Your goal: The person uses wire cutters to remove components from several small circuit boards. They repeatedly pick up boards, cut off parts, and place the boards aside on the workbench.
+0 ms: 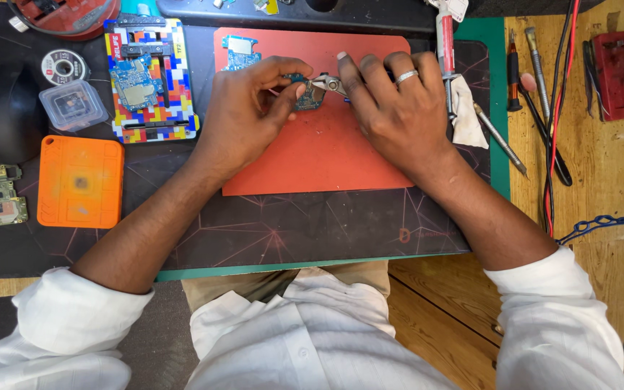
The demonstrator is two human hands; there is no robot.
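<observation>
Item: small blue circuit board [309,97], lying on the red mat [312,159] at the mat's 12 o'clock, between both hands.

Left hand [243,119]: grip pinched on the board's left edge, thumb and fingertips pressed together, steadying it.

Right hand [391,108]: grip closed round small metal cutters [328,84], ring on one finger; the cutter tips meet the board's upper right corner.

Surrounding stock: second blue board [240,52] at the mat's 11 o'clock; multicoloured board holder [152,79] at 9 o'clock; orange pad [81,182] at 8 o'clock; screwdrivers [536,72] and tweezers [498,137] at 3 o'clock on the surface [594,173].

Handling note: judged best done with the board kept flat against the mat, the cutters biting only the part gripped, and force kept light to avoid flexing or tearing traces.
</observation>
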